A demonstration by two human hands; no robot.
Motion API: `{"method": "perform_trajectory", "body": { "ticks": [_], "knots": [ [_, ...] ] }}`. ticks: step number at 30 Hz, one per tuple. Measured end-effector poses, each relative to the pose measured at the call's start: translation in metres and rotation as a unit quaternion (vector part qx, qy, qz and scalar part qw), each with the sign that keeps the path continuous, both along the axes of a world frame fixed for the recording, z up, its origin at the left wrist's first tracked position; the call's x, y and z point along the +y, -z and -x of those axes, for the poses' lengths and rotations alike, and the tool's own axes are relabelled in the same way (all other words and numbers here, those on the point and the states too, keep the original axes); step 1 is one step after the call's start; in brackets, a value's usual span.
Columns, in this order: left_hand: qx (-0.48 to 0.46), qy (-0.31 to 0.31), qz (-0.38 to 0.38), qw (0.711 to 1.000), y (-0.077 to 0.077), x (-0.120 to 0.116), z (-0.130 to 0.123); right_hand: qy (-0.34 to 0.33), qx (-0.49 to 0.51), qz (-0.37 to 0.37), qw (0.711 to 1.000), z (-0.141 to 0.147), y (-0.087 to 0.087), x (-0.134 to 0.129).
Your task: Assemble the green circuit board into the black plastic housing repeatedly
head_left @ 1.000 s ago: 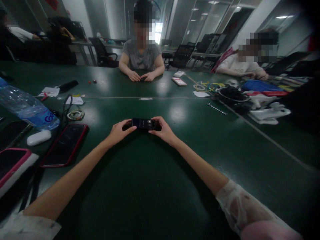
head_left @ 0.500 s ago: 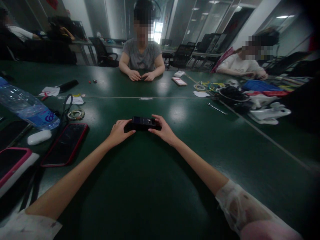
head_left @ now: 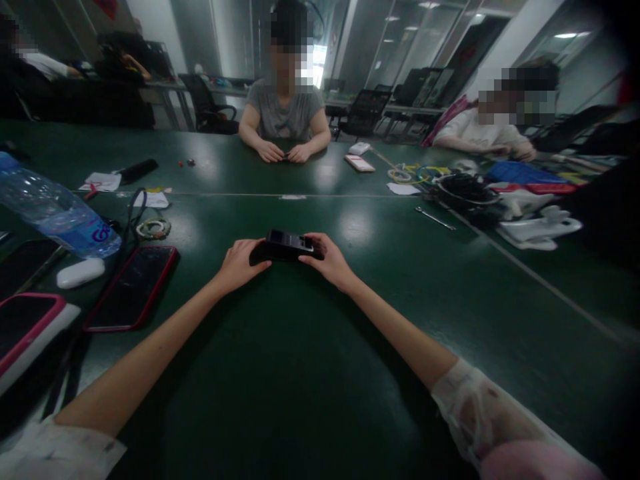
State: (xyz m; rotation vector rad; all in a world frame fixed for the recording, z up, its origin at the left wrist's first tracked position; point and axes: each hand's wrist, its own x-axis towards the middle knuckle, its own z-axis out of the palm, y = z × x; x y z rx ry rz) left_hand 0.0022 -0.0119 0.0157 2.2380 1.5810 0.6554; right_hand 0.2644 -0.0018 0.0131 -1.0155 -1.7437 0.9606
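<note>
A small black device with a dark screen on top (head_left: 289,241) is held at both ends, just above or on the green table (head_left: 300,373); which of the two I cannot tell. My left hand (head_left: 240,264) is closed around its left end, with the thumb along the near side. At the right end my right hand (head_left: 331,263) grips it the same way, fingers over the far side and thumb in front. The device's underside and exact kind are hidden.
On the left lie a red-cased phone (head_left: 133,288), a white earbud case (head_left: 80,273), a water bottle (head_left: 63,210) and a bracelet (head_left: 153,229). A wrench (head_left: 435,218) and cables (head_left: 463,190) lie to the right. A person (head_left: 285,110) sits opposite, another (head_left: 480,137) at the right.
The black device has tilted slightly between my hands, and more of its near side and a lighter patch at the right of its screen show. Both hands have stayed nearly in place.
</note>
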Motion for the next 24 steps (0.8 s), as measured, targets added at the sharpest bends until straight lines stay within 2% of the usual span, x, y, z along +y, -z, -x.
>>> {"method": "perform_trajectory", "body": {
  "ticks": [6, 11, 14, 19, 24],
  "knots": [
    [0.008, -0.001, -0.001, 1.0, -0.002, -0.002, -0.001, 0.017, 0.014, 0.001, 1.0, 0.002, -0.004, -0.002],
    [0.003, 0.007, -0.003, 1.0, -0.003, -0.003, -0.002, 0.058, 0.066, -0.021, 0.996, 0.004, -0.003, -0.004],
    [0.002, 0.012, -0.007, 1.0, -0.003, -0.003, -0.001, 0.11, 0.075, -0.061, 0.989, 0.004, -0.002, -0.005],
    [0.003, 0.014, -0.012, 1.0, -0.003, -0.003, 0.0, 0.256, 0.061, -0.141, 0.954, -0.003, 0.003, -0.002],
    [0.007, 0.019, -0.011, 1.0, -0.003, -0.004, -0.001, 0.324, 0.008, -0.129, 0.937, -0.014, 0.018, 0.011]
  ]
}}
